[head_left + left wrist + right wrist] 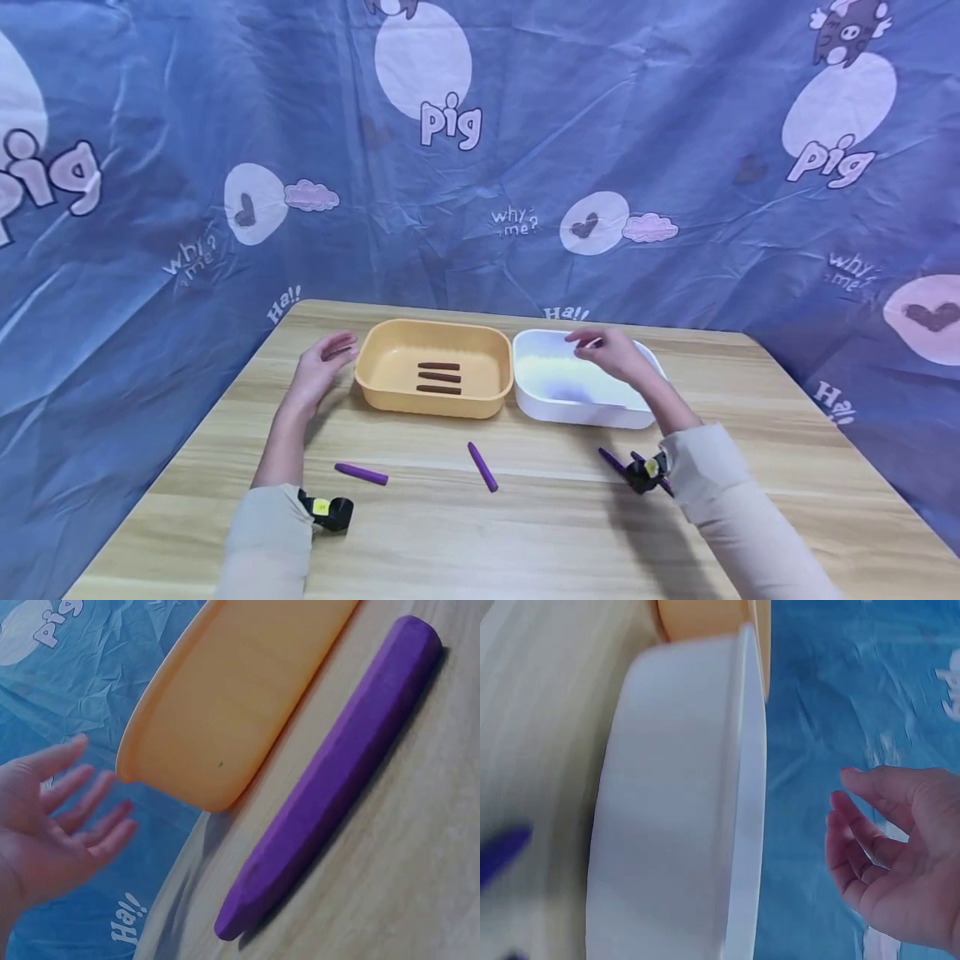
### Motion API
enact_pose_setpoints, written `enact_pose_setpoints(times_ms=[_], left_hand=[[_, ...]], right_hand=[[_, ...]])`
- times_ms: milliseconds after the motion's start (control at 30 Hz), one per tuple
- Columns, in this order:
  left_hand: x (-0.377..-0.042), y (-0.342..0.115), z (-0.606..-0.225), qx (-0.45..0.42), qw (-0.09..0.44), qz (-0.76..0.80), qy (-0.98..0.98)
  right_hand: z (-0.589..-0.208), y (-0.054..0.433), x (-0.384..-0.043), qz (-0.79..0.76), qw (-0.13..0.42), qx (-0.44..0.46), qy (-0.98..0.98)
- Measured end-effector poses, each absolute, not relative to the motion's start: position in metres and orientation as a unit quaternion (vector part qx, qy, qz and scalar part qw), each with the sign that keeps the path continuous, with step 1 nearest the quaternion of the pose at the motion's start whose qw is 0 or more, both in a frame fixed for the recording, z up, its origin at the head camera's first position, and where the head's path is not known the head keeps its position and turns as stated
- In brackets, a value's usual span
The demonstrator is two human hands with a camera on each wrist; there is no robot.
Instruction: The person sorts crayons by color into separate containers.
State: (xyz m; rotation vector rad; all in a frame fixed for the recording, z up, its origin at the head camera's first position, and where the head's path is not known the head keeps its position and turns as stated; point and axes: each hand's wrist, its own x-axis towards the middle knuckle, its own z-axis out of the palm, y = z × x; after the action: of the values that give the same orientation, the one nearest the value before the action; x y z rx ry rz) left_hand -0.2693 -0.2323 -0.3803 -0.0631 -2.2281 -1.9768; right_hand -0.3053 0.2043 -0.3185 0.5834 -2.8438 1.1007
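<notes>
My left hand (321,371) is by the left end of an orange tray (427,404), its fingers loosely spread and nothing in them. Inside that tray lie several brown crayons (439,377), side by side. Over the white tray (585,412) hovers my right hand (611,352), fingers slightly bent and holding nothing. One purple crayon (362,474) lies on the table by my left wrist and fills much of the left wrist view (330,780). Another purple crayon (482,467) lies at mid-table. More purple crayons (612,461) lie under my right wrist, partly hidden by the wrist camera.
The two trays stand side by side toward the back of the wooden table (420,542). Behind and on both sides hangs a blue printed cloth (495,267). A black wrist camera (330,512) sits on the left cuff, another camera (647,472) on the right.
</notes>
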Motion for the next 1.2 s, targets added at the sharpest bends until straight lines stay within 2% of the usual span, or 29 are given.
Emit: enact_pose_setpoints(times_ms=[133, 233, 433, 567, 667, 767, 967, 1200], left_hand=[[-0.264, -0.230, -0.376, -0.037, 0.140, -0.659, -0.738], [-0.258, -0.229, -0.374, -0.058, 0.149, -0.651, -0.742], [-0.244, -0.233, -0.375, -0.116, 0.103, -0.596, -0.788], [-0.239, -0.232, -0.378, -0.163, 0.060, -0.553, -0.815], [-0.235, -0.230, -0.380, -0.200, 0.017, -0.542, -0.816], [-0.232, -0.230, -0.382, -0.227, -0.025, -0.533, -0.814], [-0.228, -0.235, -0.392, -0.273, -0.068, -0.474, -0.834], [-0.228, -0.246, -0.403, -0.331, -0.131, -0.434, -0.828]], right_hand=[[-0.318, 0.236, -0.298, 0.351, 0.039, 0.169, -0.920], [-0.321, 0.258, -0.293, 0.337, 0.070, 0.159, -0.925], [-0.339, 0.291, -0.287, 0.330, 0.111, 0.131, -0.928], [-0.355, 0.311, -0.281, 0.340, 0.120, 0.106, -0.927], [-0.364, 0.324, -0.276, 0.369, 0.100, 0.086, -0.920], [-0.372, 0.333, -0.273, 0.425, 0.056, 0.079, -0.900], [-0.383, 0.342, -0.273, 0.529, -0.026, 0.103, -0.842], [-0.390, 0.345, -0.274, 0.582, -0.065, 0.114, -0.803]])
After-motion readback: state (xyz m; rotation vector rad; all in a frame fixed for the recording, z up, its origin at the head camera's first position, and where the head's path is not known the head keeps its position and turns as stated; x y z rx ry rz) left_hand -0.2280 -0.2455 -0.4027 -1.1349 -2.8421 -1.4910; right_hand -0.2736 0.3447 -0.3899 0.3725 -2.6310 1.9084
